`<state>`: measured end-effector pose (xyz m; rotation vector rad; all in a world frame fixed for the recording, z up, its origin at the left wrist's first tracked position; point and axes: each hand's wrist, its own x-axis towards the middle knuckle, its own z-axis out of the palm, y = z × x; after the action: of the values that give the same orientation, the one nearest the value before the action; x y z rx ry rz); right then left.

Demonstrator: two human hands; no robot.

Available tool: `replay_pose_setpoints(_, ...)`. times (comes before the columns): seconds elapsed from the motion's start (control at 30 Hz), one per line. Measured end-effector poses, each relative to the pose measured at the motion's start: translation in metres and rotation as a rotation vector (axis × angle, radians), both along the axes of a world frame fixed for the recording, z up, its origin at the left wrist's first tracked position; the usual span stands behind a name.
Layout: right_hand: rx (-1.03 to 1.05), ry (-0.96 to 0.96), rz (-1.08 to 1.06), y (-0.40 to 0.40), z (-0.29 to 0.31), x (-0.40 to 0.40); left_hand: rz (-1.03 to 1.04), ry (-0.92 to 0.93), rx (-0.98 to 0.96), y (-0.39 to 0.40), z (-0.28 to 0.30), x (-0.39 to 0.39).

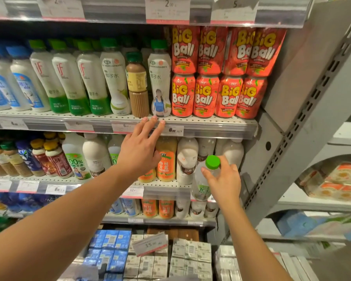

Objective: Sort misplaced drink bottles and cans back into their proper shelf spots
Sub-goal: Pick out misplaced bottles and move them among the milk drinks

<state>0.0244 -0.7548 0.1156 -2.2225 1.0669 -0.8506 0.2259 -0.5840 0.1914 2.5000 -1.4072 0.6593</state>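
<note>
Presently, left hand (139,152): fingers straight and spread, holding nothing, tips at the edge of the shelf (211,124) just below a brown bottle (137,86) standing among white coconut-water bottles; right hand (225,180): fingers curled round the neck of a clear bottle (203,179), green cap up, long axis near upright, slightly tilted, before the lower shelf's milky bottles.

White price tags (175,130) line the shelf edges, above stacked blue cartons (109,248) and grey cartons (188,258).
</note>
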Motion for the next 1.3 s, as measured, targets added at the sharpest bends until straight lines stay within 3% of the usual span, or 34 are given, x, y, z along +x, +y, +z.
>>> replay_pose_setpoints(0.3, 0.031, -0.077, -0.006, 0.057, -0.021, -0.036, -0.04, 0.068, -0.047, 0.003, 0.003, 0.0)
replay_pose_setpoints(0.5, 0.022, -0.039, 0.009, 0.101, -0.025, -0.03, -0.095, 0.161, 0.095, 0.014, 0.037, -0.002)
replay_pose_setpoints(0.73, 0.035, -0.038, 0.035, 0.15, -0.007, -0.008, -0.272, 0.284, -0.002, 0.101, 0.037, 0.034)
replay_pose_setpoints(0.87, 0.033, -0.007, 0.028, 0.175, -0.002, 0.008, -0.149, 0.498, 0.047, 0.153, -0.007, 0.077)
replay_pose_setpoints(1.07, 0.061, 0.025, -0.004, 0.209, 0.006, 0.028, 0.098, 0.614, -0.053, 0.187, -0.038, 0.137)
replay_pose_setpoints(1.3, 0.095, 0.012, 0.006, 0.24, 0.021, 0.044, 0.094, 0.762, -0.206, 0.166, -0.034, 0.174)
